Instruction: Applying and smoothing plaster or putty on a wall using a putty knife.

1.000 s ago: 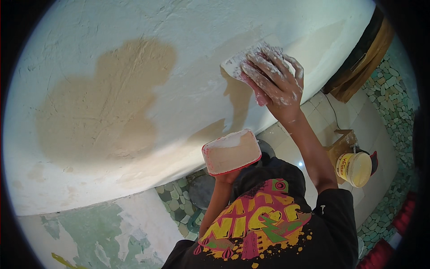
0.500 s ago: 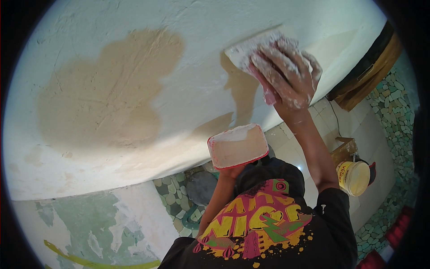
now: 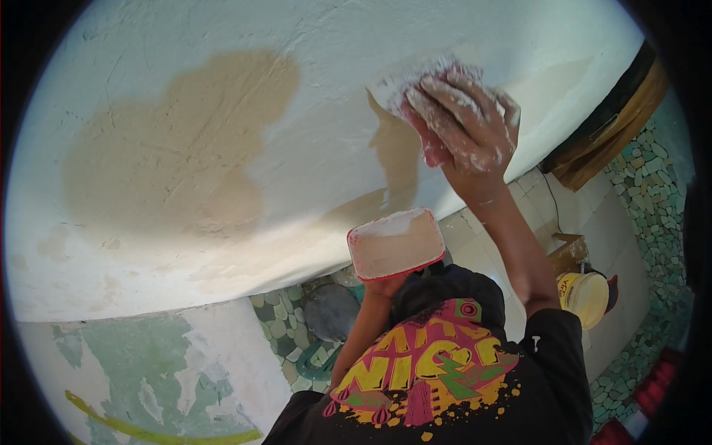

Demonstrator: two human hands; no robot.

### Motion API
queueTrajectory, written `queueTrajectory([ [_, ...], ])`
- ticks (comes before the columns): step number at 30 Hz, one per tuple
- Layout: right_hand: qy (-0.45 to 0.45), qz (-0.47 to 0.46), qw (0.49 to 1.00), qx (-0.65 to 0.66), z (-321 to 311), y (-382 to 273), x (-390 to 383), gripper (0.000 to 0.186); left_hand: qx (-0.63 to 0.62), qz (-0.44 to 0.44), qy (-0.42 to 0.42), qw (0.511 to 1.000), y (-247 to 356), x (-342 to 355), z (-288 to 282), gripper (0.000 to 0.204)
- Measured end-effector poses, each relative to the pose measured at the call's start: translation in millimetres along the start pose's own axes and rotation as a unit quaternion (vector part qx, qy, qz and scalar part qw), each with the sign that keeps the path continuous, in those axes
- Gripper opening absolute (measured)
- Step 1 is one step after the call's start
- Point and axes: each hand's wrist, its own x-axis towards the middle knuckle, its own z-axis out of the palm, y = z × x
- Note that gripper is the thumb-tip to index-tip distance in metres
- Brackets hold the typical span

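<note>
My right hand (image 3: pixel 475 130), smeared with white paste, presses a broad flat putty spreader (image 3: pixel 400 85) against the wall. Its fingers lie over the spreader's back, with a pink part (image 3: pixel 426 133) showing beside the thumb side. Below it, my left hand (image 3: pixel 387 285) holds up a shallow rectangular tub (image 3: pixel 397 243) with a red rim; pale paste coats its inside. Most of the left fingers are hidden under the tub. The wall (image 3: pixel 334 133) has whitish coated areas and a large tan patch (image 3: pixel 185 141) to the left.
At the right, a yellow-labelled bucket (image 3: pixel 586 298) stands on the tiles near a small wooden piece (image 3: pixel 569 254). A dark cable (image 3: pixel 553 194) runs along the floor. Brown wooden boards (image 3: pixel 619 137) lean at the wall's far right end. Pebble-pattern flooring (image 3: pixel 647 193) borders the tiles.
My right hand and the spreader have shifted slightly left and a little down along the wall. The tub in my left hand has barely moved.
</note>
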Motion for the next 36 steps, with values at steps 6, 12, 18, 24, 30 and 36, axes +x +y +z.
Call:
queueTrajectory([
  [6, -0.031, 0.039, 0.999, -0.002, -14.3, -7.4, -6.4, 0.042, 0.016, 0.015, -0.012, 1.000, -3.0, -7.1, -4.8, 0.077],
  [12, -0.055, 0.015, 0.998, 0.013, 4.4, 1.6, -27.1, 0.044, 0.034, -0.001, 0.012, 0.999, -5.4, -6.8, -7.2, 0.079],
  [18, -0.016, 0.044, 0.999, 0.017, -6.1, -6.6, -13.8, 0.035, 0.024, 0.004, 0.008, 1.000, -5.4, -10.9, -8.2, 0.079],
  [24, -0.054, 0.023, 0.998, -0.007, 11.4, 9.2, -45.1, 0.046, -0.014, -0.003, 0.032, 0.999, -7.7, -7.5, -8.8, 0.076],
  [30, -0.023, 0.046, 0.999, -0.003, 1.2, -6.2, -41.7, 0.039, -0.008, 0.003, -0.055, 0.998, -4.5, -9.2, -11.3, 0.067],
  [36, -0.069, 0.040, 0.997, -0.004, 6.2, -3.9, -51.3, 0.036, -0.052, -0.031, -0.050, 0.997, -4.9, -8.6, -8.2, 0.072],
])
